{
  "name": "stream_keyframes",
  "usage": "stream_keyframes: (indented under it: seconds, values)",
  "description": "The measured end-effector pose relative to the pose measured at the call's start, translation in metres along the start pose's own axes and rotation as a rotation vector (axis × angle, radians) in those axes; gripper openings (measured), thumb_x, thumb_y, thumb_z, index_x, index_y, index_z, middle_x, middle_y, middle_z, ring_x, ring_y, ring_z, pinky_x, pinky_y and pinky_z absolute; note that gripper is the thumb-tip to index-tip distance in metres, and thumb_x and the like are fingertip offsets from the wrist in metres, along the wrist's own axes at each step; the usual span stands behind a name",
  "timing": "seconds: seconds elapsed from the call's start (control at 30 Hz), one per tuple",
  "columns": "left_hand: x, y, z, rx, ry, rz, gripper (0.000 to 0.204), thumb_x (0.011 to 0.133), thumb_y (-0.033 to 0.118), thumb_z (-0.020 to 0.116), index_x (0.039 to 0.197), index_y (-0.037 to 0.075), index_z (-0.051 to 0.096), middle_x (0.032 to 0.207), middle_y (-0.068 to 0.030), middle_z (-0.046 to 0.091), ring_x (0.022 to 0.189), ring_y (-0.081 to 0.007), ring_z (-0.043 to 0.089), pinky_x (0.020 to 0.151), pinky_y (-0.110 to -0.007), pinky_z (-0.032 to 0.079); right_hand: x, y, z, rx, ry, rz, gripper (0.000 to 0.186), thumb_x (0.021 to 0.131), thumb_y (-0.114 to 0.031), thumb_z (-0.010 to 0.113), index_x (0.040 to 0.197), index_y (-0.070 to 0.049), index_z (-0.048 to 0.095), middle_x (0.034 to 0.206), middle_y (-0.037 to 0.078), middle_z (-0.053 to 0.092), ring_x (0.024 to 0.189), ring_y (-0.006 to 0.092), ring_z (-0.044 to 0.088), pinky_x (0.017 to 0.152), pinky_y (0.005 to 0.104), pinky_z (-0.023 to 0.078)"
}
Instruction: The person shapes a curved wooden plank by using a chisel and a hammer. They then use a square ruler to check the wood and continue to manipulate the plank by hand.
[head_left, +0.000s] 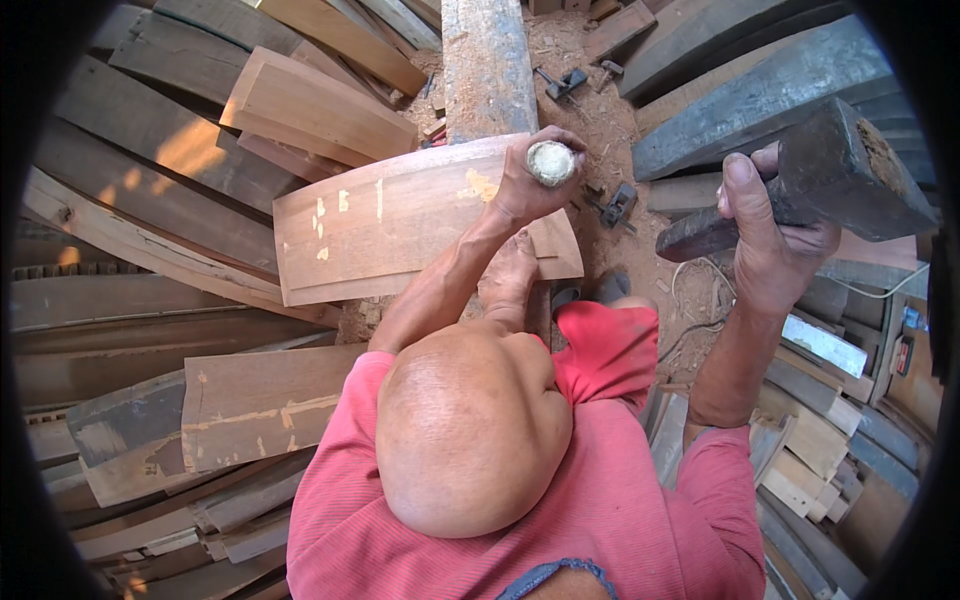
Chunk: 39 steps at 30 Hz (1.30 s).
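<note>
My left hand [530, 190] is closed round an upright chisel; the round, pale, battered end of its handle [550, 163] faces up, and its blade is hidden underneath. Below that hand lies a curved reddish-brown board [400, 225] with pale filler-like patches. My bare foot [508, 272] rests at the board's near edge. Raised off to the right, my right hand [775, 235] grips a dark wooden mallet [845, 170] by its handle. The mallet's blocky head is up and apart from the chisel.
A thick worn beam [488, 65] runs away beyond the board. Two hand planes [562, 83] lie among shavings on the floor, right of the beam. Stacked curved planks [150, 190] crowd the left, and grey timbers [760, 100] the right. A thin cable [690, 265] trails near my right forearm.
</note>
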<state>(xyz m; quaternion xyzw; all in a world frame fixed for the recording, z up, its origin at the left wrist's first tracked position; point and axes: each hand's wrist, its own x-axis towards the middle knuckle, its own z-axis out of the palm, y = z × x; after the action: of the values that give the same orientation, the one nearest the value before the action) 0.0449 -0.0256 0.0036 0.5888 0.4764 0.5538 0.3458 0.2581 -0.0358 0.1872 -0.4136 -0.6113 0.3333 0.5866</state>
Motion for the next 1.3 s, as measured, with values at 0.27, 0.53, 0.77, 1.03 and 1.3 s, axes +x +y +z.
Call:
stream_keyframes:
  seconds: [0.27, 0.53, 0.77, 1.03, 1.3]
  values:
    - [0.002, 0.000, -0.001, -0.006, -0.001, -0.017, 0.011, 0.088, 0.008, 0.070, 0.098, 0.002, 0.072, 0.086, -0.0024, 0.071, 0.078, -0.0068, 0.064, 0.069, -0.025, 0.052, -0.002, 0.002, -0.002, -0.032, -0.035, 0.009, 0.018, 0.087, 0.002, 0.077, 0.101, -0.002, 0.065, 0.081, 0.007, 0.067, 0.062, 0.0122, 0.061, 0.055, 0.0257, 0.051]
    - [-0.003, 0.004, 0.000, -0.009, -0.019, 0.003, 0.011, 0.087, 0.006, 0.072, 0.098, 0.003, 0.072, 0.088, -0.0043, 0.072, 0.081, -0.0094, 0.066, 0.073, -0.026, 0.054, 0.002, -0.004, -0.003, 0.059, 0.052, -0.014, 0.026, 0.080, -0.011, 0.088, 0.097, -0.001, 0.071, 0.082, 0.005, 0.070, 0.062, 0.0082, 0.064, 0.054, 0.0211, 0.052]
    - [-0.008, 0.008, 0.010, 0.016, -0.084, 0.067, 0.011, 0.087, 0.005, 0.072, 0.098, 0.004, 0.071, 0.089, -0.0053, 0.072, 0.084, -0.0113, 0.068, 0.076, -0.027, 0.055, 0.006, -0.012, -0.005, 0.065, 0.049, -0.078, 0.024, 0.080, -0.010, 0.088, 0.095, -0.002, 0.070, 0.081, 0.005, 0.070, 0.060, 0.0090, 0.063, 0.054, 0.0219, 0.051]
    - [0.005, -0.003, 0.002, -0.047, -0.025, -0.003, 0.012, 0.086, 0.008, 0.073, 0.096, 0.003, 0.071, 0.088, -0.0068, 0.073, 0.083, -0.0109, 0.068, 0.076, -0.027, 0.055, 0.011, -0.024, -0.007, -0.008, -0.001, -0.156, 0.014, 0.089, 0.003, 0.075, 0.098, -0.001, 0.065, 0.084, 0.008, 0.065, 0.064, 0.0150, 0.060, 0.057, 0.0285, 0.050]
    - [0.004, -0.003, 0.000, 0.002, 0.038, -0.020, 0.011, 0.086, 0.008, 0.073, 0.095, 0.003, 0.070, 0.087, -0.0078, 0.073, 0.082, -0.0129, 0.070, 0.075, -0.028, 0.055, 0.020, -0.020, -0.004, 0.004, -0.050, -0.217, 0.010, 0.090, 0.001, 0.075, 0.095, 0.001, 0.066, 0.077, 0.008, 0.064, 0.063, 0.0149, 0.058, 0.059, 0.0295, 0.050]
